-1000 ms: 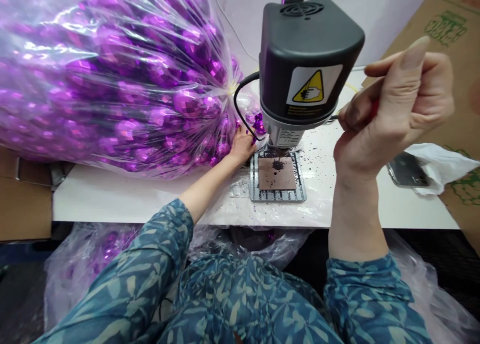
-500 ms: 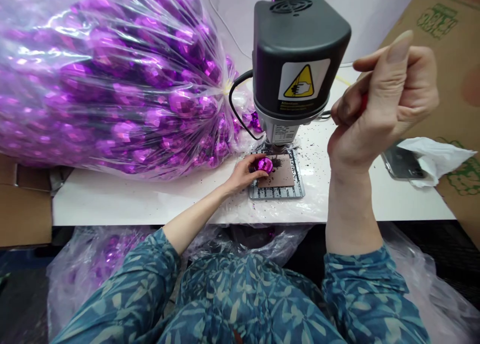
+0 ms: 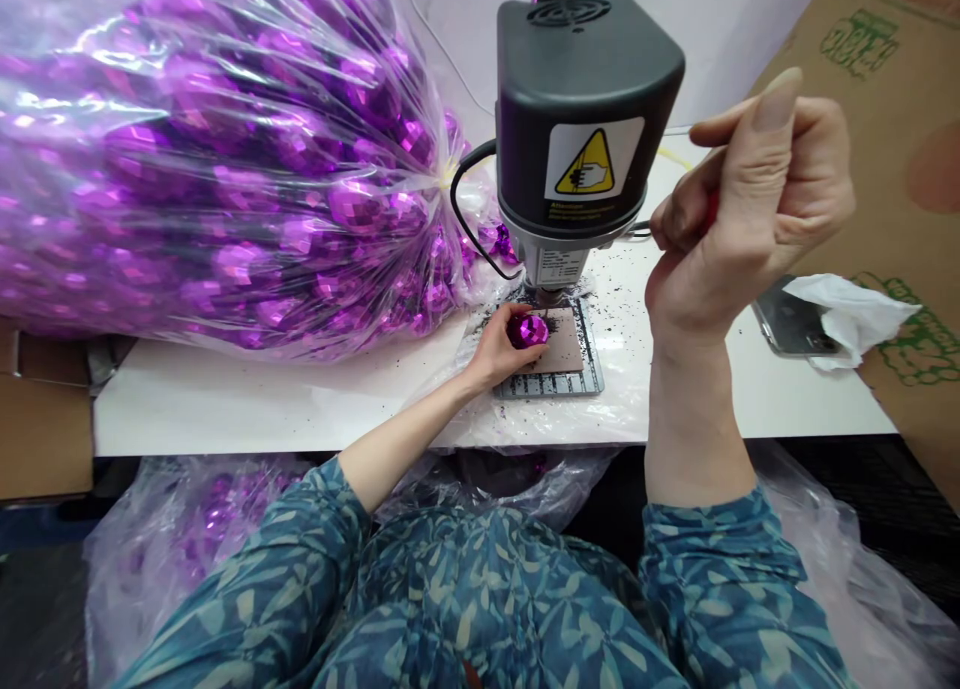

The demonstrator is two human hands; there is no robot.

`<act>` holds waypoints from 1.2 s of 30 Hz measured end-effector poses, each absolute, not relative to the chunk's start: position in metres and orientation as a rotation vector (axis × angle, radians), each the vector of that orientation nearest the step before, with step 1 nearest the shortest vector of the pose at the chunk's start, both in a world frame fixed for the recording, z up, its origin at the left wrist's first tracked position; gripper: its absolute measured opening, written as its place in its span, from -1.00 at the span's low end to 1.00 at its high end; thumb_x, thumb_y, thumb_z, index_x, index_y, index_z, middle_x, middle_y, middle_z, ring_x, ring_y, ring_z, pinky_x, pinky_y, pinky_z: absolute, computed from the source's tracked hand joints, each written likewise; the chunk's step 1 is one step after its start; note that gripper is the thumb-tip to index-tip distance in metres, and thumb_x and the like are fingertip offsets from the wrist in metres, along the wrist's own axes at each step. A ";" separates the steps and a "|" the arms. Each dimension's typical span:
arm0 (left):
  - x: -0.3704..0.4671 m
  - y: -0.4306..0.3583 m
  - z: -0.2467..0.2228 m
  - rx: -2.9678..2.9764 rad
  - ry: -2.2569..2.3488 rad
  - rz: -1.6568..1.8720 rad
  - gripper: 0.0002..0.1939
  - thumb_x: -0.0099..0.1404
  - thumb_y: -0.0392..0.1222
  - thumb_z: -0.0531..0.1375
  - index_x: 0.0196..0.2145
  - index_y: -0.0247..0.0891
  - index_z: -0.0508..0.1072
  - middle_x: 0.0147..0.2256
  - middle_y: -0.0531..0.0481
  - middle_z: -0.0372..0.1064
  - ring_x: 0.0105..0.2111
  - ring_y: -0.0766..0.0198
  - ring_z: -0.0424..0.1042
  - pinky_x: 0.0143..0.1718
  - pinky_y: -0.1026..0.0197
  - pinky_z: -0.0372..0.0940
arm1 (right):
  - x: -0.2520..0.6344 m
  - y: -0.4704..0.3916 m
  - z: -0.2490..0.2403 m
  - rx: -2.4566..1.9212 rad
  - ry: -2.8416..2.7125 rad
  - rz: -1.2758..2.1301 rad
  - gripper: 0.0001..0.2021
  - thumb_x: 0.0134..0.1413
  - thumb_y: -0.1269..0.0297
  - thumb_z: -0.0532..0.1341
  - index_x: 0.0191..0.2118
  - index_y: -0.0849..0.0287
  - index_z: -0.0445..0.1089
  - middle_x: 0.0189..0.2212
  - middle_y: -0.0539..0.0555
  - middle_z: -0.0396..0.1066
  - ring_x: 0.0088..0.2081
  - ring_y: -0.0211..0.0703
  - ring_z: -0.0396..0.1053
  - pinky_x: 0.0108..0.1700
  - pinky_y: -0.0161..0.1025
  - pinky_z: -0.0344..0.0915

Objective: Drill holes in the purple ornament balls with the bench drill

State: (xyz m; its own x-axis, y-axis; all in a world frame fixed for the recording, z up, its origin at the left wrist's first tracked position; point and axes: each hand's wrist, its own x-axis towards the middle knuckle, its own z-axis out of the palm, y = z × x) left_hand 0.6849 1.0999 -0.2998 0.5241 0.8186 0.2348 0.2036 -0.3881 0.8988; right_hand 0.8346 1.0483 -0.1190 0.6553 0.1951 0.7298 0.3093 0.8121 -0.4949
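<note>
My left hand (image 3: 498, 349) pinches a shiny purple faceted ball (image 3: 533, 330) between thumb and fingers. The ball is over a brown square board (image 3: 564, 354), which lies on the slotted metal base (image 3: 551, 384) of a bench drill press (image 3: 589, 109). Just above the ball is the machine's chuck (image 3: 550, 296); whether a bit touches the ball, I cannot make out. Raised to the right of the motor housing, my right hand (image 3: 757, 204) is closed around a red knob (image 3: 712, 209), mostly hidden by my fingers, on the drill press's lever.
A large tied clear bag (image 3: 247, 189) of purple balls fills the left side. Dark shavings (image 3: 604, 304) litter the white table (image 3: 262, 399). At right lie a phone (image 3: 791, 319) and crumpled tissue (image 3: 855, 314), beside a cardboard box (image 3: 907, 119). Another box (image 3: 45, 409) stands at left.
My left hand has brought the ball slightly to the right over the board, closer to the chuck. My right hand keeps its grip, with little movement relative to the machine. The whole view has shifted slightly.
</note>
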 end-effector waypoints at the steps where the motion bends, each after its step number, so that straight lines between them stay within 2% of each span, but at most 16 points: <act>1: 0.685 1.099 -0.300 1.876 0.871 0.882 -0.45 0.06 -0.20 0.49 -0.03 -0.23 0.41 -0.06 -0.09 0.47 -0.07 0.09 0.48 -0.02 0.05 0.39 | 0.835 1.048 -0.119 -0.639 -0.872 -0.071 -0.54 -0.01 -0.12 0.29 -0.49 0.26 0.34 -0.73 -0.16 0.01 -0.74 -0.52 0.04 -0.70 -0.41 -0.14; 7: 0.687 1.098 -0.306 1.955 0.872 0.911 -0.38 -0.03 -0.07 0.57 -0.05 -0.20 0.48 -0.10 -0.08 0.48 -0.04 0.01 0.44 0.01 0.01 0.35 | 0.835 1.048 -0.120 -0.671 -0.879 -0.085 -0.46 0.02 -0.24 0.20 -0.50 0.25 0.29 -0.71 -0.15 0.05 -0.73 -0.56 0.04 -0.69 -0.44 -0.13; 11: 0.690 1.096 -0.315 1.926 0.822 0.978 -0.45 0.13 -0.02 0.50 0.03 -0.17 0.47 -0.04 -0.11 0.48 0.04 0.00 0.43 0.13 -0.05 0.31 | 0.834 1.047 -0.119 -0.736 -0.872 -0.099 -0.41 -0.01 -0.32 0.16 -0.49 0.23 0.27 -0.67 -0.14 0.17 -0.73 -0.57 0.03 -0.69 -0.43 -0.12; 14: 0.694 1.092 -0.323 1.844 0.747 0.990 -0.39 0.20 -0.02 0.45 0.14 -0.17 0.38 0.09 -0.16 0.43 0.12 0.01 0.42 0.20 -0.06 0.31 | 0.835 1.048 -0.119 -0.741 -0.866 -0.105 -0.41 -0.04 -0.34 0.17 -0.49 0.22 0.28 -0.64 -0.12 0.24 -0.73 -0.56 0.01 -0.70 -0.40 -0.13; 17: 0.697 1.090 -0.330 1.748 0.732 0.941 -0.33 0.17 0.00 0.47 0.14 -0.19 0.33 0.11 -0.19 0.42 0.10 0.03 0.47 0.17 -0.05 0.36 | 0.835 1.048 -0.119 -0.686 -0.871 -0.081 -0.45 -0.02 -0.28 0.21 -0.50 0.23 0.30 -0.68 -0.14 0.15 -0.73 -0.54 0.03 -0.69 -0.41 -0.13; 20: 0.700 1.090 -0.331 1.728 0.743 0.896 -0.36 0.17 0.02 0.47 0.09 -0.20 0.34 0.08 -0.19 0.44 0.06 0.04 0.50 0.16 -0.04 0.38 | 0.833 1.048 -0.120 -0.642 -0.864 -0.079 -0.47 -0.02 -0.23 0.24 -0.51 0.23 0.31 -0.71 -0.16 0.03 -0.73 -0.55 0.02 -0.70 -0.42 -0.13; 23: 0.700 1.091 -0.329 1.713 0.722 0.879 -0.37 0.18 0.03 0.46 0.09 -0.21 0.33 0.07 -0.20 0.45 0.06 0.04 0.51 0.16 -0.04 0.39 | 0.831 1.044 -0.123 -0.650 -0.842 -0.080 -0.50 0.00 -0.20 0.26 -0.49 0.23 0.33 -0.70 -0.16 0.04 -0.74 -0.56 0.00 -0.70 -0.41 -0.15; 28: 0.699 1.091 -0.327 1.649 0.678 0.901 -0.36 0.16 0.01 0.48 0.07 -0.21 0.32 0.06 -0.20 0.47 0.05 0.04 0.51 0.15 -0.06 0.39 | 0.828 1.037 -0.137 -0.626 -0.841 -0.102 -0.61 0.18 -0.04 0.24 -0.44 0.22 0.34 -0.71 -0.17 0.02 -0.73 -0.56 -0.01 -0.68 -0.43 -0.14; 36: 0.698 1.092 -0.328 1.683 0.673 0.893 -0.35 0.17 0.06 0.47 0.09 -0.23 0.33 0.03 -0.21 0.49 0.03 0.02 0.52 0.13 -0.07 0.40 | 0.832 1.041 -0.157 -0.580 -0.892 -0.241 -0.63 0.27 -0.02 0.19 -0.42 0.17 0.26 -0.63 -0.14 0.05 -0.73 -0.58 -0.09 -0.70 -0.42 -0.15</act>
State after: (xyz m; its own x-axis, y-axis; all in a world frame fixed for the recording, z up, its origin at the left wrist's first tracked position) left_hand 0.6978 1.0920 -0.3285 0.5606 0.7961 0.2279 0.0004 -0.2755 0.9613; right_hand 0.8317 1.0412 -0.1569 0.6139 0.0383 0.7885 0.4298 0.8216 -0.3746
